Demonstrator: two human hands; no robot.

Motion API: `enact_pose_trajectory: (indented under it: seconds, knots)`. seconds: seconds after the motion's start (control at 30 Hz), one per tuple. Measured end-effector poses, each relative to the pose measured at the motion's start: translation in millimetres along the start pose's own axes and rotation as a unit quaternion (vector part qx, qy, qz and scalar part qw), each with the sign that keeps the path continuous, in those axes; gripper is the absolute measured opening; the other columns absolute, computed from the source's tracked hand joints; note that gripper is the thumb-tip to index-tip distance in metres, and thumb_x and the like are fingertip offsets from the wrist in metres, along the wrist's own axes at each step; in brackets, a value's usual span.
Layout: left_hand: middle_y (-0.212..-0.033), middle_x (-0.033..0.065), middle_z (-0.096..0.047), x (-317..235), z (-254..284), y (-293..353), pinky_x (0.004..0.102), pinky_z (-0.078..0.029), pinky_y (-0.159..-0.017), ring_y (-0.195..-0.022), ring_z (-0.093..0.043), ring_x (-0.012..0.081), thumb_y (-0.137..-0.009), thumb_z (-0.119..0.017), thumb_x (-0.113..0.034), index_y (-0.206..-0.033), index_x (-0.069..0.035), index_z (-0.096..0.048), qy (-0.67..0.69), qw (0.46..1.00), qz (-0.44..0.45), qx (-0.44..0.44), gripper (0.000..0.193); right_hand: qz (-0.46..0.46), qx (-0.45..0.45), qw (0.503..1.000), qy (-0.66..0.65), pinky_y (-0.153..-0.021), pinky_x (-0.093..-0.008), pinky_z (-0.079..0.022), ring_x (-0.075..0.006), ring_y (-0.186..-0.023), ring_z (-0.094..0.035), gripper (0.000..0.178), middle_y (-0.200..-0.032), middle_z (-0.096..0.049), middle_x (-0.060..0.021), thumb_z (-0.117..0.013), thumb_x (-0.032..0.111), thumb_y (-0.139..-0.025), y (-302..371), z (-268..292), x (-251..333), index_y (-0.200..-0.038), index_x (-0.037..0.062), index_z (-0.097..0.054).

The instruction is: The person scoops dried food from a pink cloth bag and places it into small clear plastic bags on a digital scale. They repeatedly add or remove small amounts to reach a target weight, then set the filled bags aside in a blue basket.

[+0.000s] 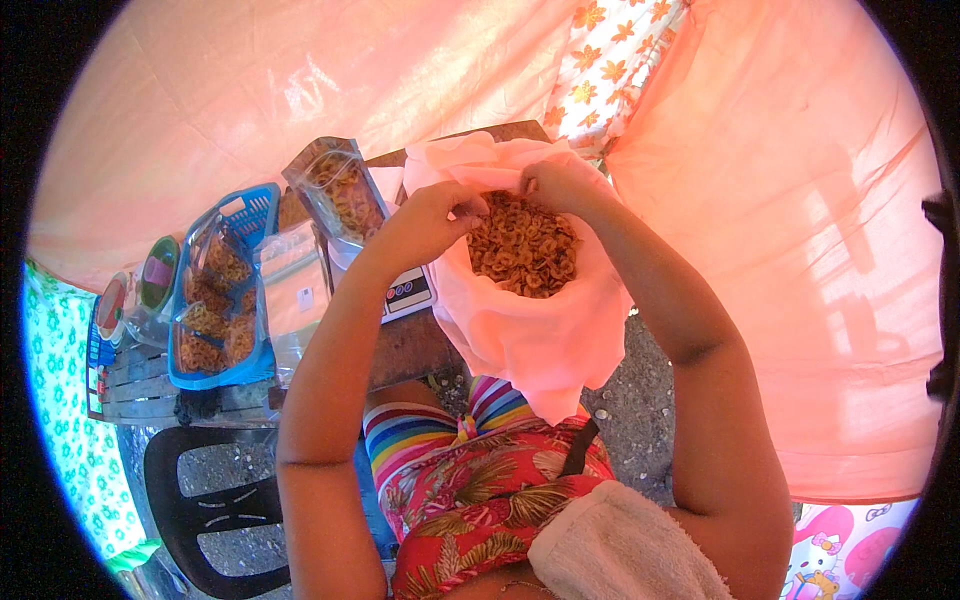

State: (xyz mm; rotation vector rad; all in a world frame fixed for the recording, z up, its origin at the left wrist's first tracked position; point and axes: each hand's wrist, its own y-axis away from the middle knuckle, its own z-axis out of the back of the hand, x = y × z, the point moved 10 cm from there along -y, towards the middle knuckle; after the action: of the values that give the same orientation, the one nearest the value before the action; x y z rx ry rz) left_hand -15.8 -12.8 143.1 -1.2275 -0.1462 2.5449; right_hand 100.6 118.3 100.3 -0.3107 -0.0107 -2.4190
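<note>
A pink cloth [530,350] lines a container whose walls it hides, and brown fried chips [525,250] fill the middle. My left hand [440,220] is over the left edge of the chips, thumb and fingers curled together; whatever they pinch is too small to tell. At the far edge of the chips, my right hand [558,188] has its fingers closed beside the cloth, their tips partly hidden. Left of the cloth, a clear-fronted pouch [340,185] of chips stands upright on a white digital scale [412,292].
Flat clear packaging [297,290] lies beside a blue plastic basket [262,362] holding bagged chips. Farther left sit a green-rimmed tub [157,275] and a red-lidded tub [111,305] on the wooden table [140,398]. A black chair [165,500] stands below; pink sheeting [780,250] hangs around.
</note>
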Motion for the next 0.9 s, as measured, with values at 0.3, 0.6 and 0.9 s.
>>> enact_pose_trajectory:
  seconds: [0.3, 0.6, 0.9]
  knots:
    - [-0.096, 0.0098, -0.066, 6, 1, 1, 0.0354, -0.049, -0.082, -0.090, -0.063, 0.0225, -0.085, -0.061, -0.014, -0.099, -0.003, -0.064, -0.012, 0.999, 0.023, -0.036, 0.018, 0.000, 0.010, 0.926, -0.378, -0.073, -0.0297, -0.048, -0.0171, -0.079, -0.062, 0.020, -0.089, -0.066, -0.0087, -0.063, 0.009, -0.077, 0, -24, 45, -0.096, 0.0052, -0.067]
    - [-0.091, 0.0116, -0.066, 19, 4, -3, 0.0342, -0.049, -0.080, -0.085, -0.063, 0.0213, -0.083, -0.062, -0.013, -0.096, -0.001, -0.064, -0.002, 0.997, 0.006, -0.081, 0.018, -0.017, 0.077, 0.988, -0.132, -0.072, -0.0294, -0.048, -0.0152, -0.076, -0.061, 0.025, -0.081, -0.067, -0.0056, -0.073, 0.016, -0.071, -17, -32, 14, -0.094, 0.0070, -0.069]
    - [-0.087, 0.0135, -0.066, 40, -18, -16, 0.0310, -0.052, -0.072, -0.080, -0.065, 0.0206, -0.081, -0.061, -0.007, -0.100, 0.003, -0.062, 0.119, 0.978, 0.076, -0.152, 0.021, 0.042, 0.137, 0.935, -0.324, -0.063, -0.0222, -0.048, -0.0112, -0.070, -0.060, 0.017, -0.078, -0.065, -0.0061, -0.066, 0.012, -0.081, 12, 7, 53, -0.090, -0.0020, -0.067]
